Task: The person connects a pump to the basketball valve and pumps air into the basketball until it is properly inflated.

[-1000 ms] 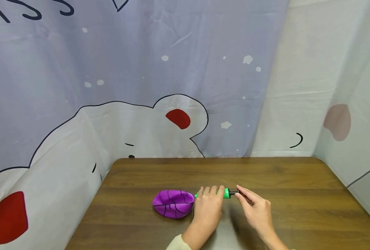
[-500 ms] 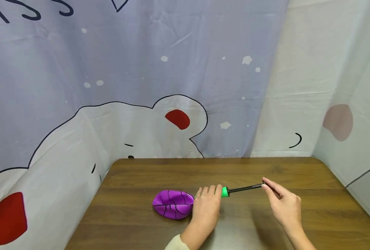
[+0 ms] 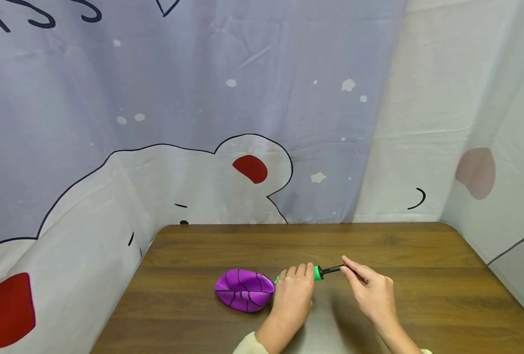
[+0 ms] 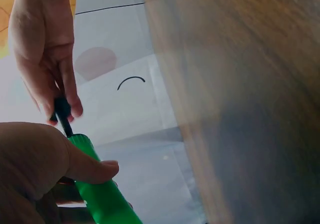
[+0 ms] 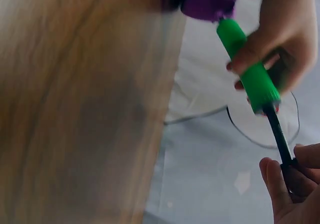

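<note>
A purple ball [image 3: 244, 291] with black lines, dented and partly deflated, lies on the wooden table. The tip of a green hand pump [image 4: 107, 199] meets the ball's right side. My left hand [image 3: 293, 295] grips the pump's green barrel, thumb and fingers wrapped around it. With my right hand [image 3: 370, 292] I pinch the black handle [image 5: 295, 181] at the end of the pump's rod. Part of the black rod [image 5: 278, 131] shows between the barrel and my right fingers. The left hand covers most of the barrel in the head view.
The brown wooden table [image 3: 191, 250] extends on all sides of the hands. Behind it hangs a pale printed curtain [image 3: 332, 98], which continues down the left and right sides.
My right hand drew the pump's rod far out to the right, then moved back left, so less rod shows now. The left hand and the ball stay nearly in place.
</note>
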`<action>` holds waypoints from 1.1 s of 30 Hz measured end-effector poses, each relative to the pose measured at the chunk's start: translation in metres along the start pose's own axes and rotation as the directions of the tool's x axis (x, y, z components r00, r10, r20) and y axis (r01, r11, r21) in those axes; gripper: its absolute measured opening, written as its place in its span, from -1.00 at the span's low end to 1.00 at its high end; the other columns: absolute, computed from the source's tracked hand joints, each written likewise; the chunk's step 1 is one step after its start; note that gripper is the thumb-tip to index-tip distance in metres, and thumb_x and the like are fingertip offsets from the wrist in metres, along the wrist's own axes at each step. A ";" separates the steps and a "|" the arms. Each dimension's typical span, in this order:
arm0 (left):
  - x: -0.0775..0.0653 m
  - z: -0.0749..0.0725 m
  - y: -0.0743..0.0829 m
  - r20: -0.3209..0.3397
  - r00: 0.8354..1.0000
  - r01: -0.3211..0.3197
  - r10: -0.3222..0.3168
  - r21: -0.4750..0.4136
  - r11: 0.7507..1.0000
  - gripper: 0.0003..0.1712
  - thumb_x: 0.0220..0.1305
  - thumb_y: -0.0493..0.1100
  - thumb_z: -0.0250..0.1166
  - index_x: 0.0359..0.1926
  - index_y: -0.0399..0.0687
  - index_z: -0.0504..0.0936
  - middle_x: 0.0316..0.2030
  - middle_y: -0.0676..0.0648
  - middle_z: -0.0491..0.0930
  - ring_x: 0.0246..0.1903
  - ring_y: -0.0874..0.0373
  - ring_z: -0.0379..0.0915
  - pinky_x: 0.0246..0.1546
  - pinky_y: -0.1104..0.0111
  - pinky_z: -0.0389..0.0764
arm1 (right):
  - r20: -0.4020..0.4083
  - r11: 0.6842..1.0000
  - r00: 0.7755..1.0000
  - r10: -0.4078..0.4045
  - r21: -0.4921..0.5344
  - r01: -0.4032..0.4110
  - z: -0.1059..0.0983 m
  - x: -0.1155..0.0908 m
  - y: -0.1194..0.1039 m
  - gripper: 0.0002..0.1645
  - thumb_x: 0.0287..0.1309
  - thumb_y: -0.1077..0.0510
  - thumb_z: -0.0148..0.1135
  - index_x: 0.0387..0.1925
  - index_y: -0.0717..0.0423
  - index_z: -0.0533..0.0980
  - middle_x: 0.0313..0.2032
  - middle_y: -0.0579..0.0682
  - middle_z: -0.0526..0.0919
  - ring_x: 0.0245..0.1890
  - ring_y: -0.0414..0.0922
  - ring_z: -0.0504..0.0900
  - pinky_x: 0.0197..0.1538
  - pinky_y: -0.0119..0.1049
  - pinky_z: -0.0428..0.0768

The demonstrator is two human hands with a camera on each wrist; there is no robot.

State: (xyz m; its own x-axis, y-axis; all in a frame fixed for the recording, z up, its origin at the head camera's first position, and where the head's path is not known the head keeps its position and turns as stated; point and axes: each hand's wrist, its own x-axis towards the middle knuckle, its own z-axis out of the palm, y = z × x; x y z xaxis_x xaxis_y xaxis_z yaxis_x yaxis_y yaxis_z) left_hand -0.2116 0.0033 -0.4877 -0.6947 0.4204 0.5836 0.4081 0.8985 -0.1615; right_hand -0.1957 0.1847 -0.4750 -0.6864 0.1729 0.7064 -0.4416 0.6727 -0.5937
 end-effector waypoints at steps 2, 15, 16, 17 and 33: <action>0.000 0.000 0.000 -0.008 1.000 -0.001 0.001 0.000 1.000 -0.33 -0.27 -0.14 0.61 0.00 -0.05 0.63 -0.23 0.04 0.70 -0.29 0.14 0.64 -0.17 0.24 0.74 | 0.029 1.000 1.000 -0.011 0.022 0.011 0.007 -0.003 -0.003 -0.66 -0.05 0.39 0.54 -0.15 0.13 0.77 -0.26 0.02 0.81 -0.29 -0.53 0.65 -0.38 -0.68 0.60; -0.002 0.006 -0.006 -0.016 1.000 0.011 -0.012 -0.078 0.997 -0.22 -0.39 -0.21 0.65 0.01 0.08 0.58 -0.19 0.08 0.68 -0.19 0.13 0.64 -0.03 0.15 0.71 | 0.073 0.999 0.996 0.049 0.019 -0.051 0.002 -0.001 0.000 -0.69 -0.04 0.35 0.54 -0.18 0.13 0.77 -0.32 0.03 0.81 -0.39 -0.59 0.61 -0.48 -0.65 0.55; -0.002 0.006 -0.006 -0.017 1.000 0.013 -0.014 -0.081 0.997 -0.23 -0.38 -0.23 0.64 0.01 0.08 0.58 -0.19 0.08 0.68 -0.19 0.13 0.64 -0.03 0.15 0.71 | 0.066 0.998 0.996 0.056 0.003 -0.056 -0.001 0.001 0.001 -0.70 -0.03 0.34 0.54 -0.18 0.12 0.77 -0.32 0.03 0.81 -0.40 -0.60 0.60 -0.49 -0.65 0.54; -0.002 0.005 -0.006 -0.017 1.000 0.014 -0.015 -0.082 0.997 -0.24 -0.38 -0.24 0.63 0.01 0.08 0.58 -0.20 0.08 0.68 -0.20 0.13 0.64 -0.04 0.16 0.71 | 0.057 0.998 0.996 0.064 -0.014 -0.064 -0.005 0.003 0.002 -0.70 -0.03 0.33 0.54 -0.17 0.11 0.78 -0.31 0.03 0.81 -0.41 -0.61 0.59 -0.48 -0.66 0.53; -0.001 0.002 -0.007 0.007 1.000 0.000 0.000 -0.061 0.998 -0.24 -0.38 -0.22 0.61 0.02 0.00 0.57 -0.21 0.04 0.68 -0.23 0.12 0.63 -0.09 0.21 0.71 | -0.049 0.988 0.992 0.120 -0.088 -0.124 -0.036 0.012 0.011 -0.71 0.07 0.28 0.50 -0.12 0.03 0.78 -0.30 0.02 0.81 -0.67 -0.54 0.38 -0.64 -0.60 0.31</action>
State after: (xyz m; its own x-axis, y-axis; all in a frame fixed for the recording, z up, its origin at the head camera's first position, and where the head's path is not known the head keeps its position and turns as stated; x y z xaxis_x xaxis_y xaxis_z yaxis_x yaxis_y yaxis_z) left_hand -0.2151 -0.0029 -0.4886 -0.6988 0.4215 0.5779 0.4432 0.8893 -0.1128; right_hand -0.1884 0.2207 -0.4590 -0.7051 0.2875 0.6482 -0.3008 0.7065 -0.6406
